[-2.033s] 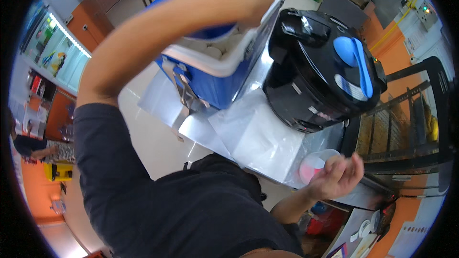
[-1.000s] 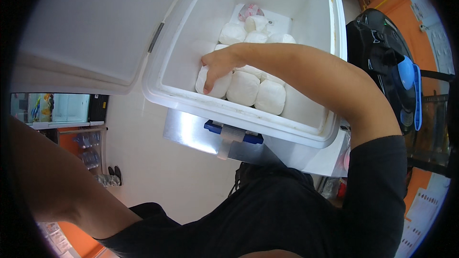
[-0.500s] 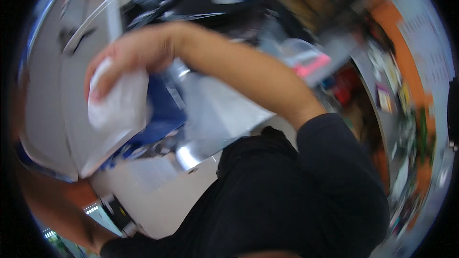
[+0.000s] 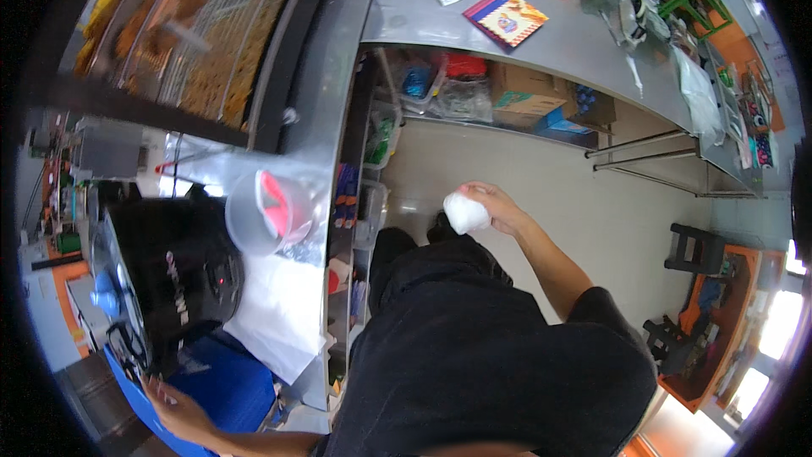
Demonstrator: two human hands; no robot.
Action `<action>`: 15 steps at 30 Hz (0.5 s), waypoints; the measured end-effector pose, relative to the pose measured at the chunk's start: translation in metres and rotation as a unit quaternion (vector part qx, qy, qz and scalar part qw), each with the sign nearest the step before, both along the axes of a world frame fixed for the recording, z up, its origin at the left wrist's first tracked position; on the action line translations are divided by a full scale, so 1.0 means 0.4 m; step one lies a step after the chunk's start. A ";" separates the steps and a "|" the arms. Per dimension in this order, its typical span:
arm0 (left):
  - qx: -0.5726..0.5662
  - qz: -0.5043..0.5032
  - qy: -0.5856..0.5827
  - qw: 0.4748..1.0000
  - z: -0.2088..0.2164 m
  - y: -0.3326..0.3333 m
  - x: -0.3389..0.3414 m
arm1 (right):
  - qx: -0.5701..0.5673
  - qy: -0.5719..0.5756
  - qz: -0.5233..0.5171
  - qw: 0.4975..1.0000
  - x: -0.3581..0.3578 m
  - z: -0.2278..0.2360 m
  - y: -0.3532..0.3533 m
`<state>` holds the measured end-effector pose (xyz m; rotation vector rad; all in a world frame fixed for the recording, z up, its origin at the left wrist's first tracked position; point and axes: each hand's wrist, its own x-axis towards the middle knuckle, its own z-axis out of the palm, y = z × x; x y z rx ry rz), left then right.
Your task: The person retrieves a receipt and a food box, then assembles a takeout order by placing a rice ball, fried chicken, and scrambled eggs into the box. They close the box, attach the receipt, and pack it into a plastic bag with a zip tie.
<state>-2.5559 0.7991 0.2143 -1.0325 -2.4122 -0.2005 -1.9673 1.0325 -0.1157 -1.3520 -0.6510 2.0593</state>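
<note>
In the middle of the view, my right hand (image 4: 501, 207) is closed around a soft white wad (image 4: 465, 213); whether it is cloth or paper I cannot make out. It is held above the floor, just past my dark clothing. My left hand (image 4: 179, 415) reaches out at the lower left, beside a blue bin (image 4: 228, 385) and below a black rounded appliance (image 4: 173, 271) with a light blue knob on it. Its fingertips are small and dim there, so whether they grip anything does not show.
Along the left, a metal counter (image 4: 315, 140) carries a clear plastic cup (image 4: 252, 224) with a pink thing inside and a white sheet (image 4: 275, 313). Ahead stands a metal table (image 4: 584, 55) with a colourful booklet (image 4: 506, 20). Cardboard boxes (image 4: 524, 89) fill its shelf. Black stools (image 4: 694, 250) stand at right.
My view has swung right, away from the bags and the pale panel. The right hand still grips the white wad, now over the floor by my body. The left hand appears beside the blue bin.
</note>
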 end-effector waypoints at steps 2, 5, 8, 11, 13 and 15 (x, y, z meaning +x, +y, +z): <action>0.161 -0.244 -0.159 0.943 -0.141 0.223 0.238 | 0.031 0.010 -0.113 0.993 0.068 0.001 0.062; 0.094 -0.440 -0.360 0.817 -0.385 0.607 0.579 | 0.064 0.043 -0.195 0.978 0.115 0.009 0.153; 0.007 -0.617 -0.423 0.664 -0.579 0.957 0.881 | 0.070 0.087 -0.302 0.947 0.113 0.012 0.237; -0.029 -0.728 -0.388 0.565 -0.671 1.234 1.095 | 0.070 0.107 -0.352 0.927 0.124 0.030 0.300; -0.100 -0.739 -0.320 0.584 -0.698 1.399 1.204 | 0.087 0.093 -0.383 0.915 0.146 0.051 0.338; -0.143 -0.746 -0.291 0.581 -0.722 1.512 1.272 | 0.086 0.064 -0.424 0.899 0.168 0.076 0.374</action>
